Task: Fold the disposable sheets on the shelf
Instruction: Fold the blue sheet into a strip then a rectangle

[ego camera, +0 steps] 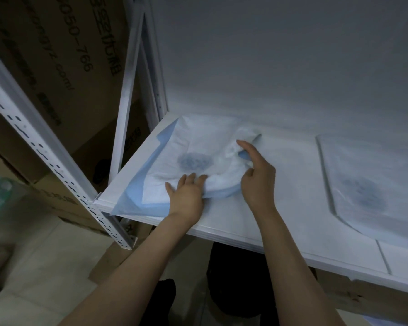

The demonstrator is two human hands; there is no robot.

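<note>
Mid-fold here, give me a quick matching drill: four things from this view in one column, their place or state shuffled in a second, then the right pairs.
1. left hand
2. right hand
3. blue-backed sheet
4. second sheet

A. lies flat at the shelf's right
B. presses flat on the sheet
C. pinches a lifted edge
D. part-folded at the shelf's left corner

Pairs: 1-B, 2-C, 3-D, 4-A

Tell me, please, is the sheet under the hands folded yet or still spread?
Partly folded: the left sheet has its right edge bunched and lifted by the right hand; the rest lies flat.
</note>
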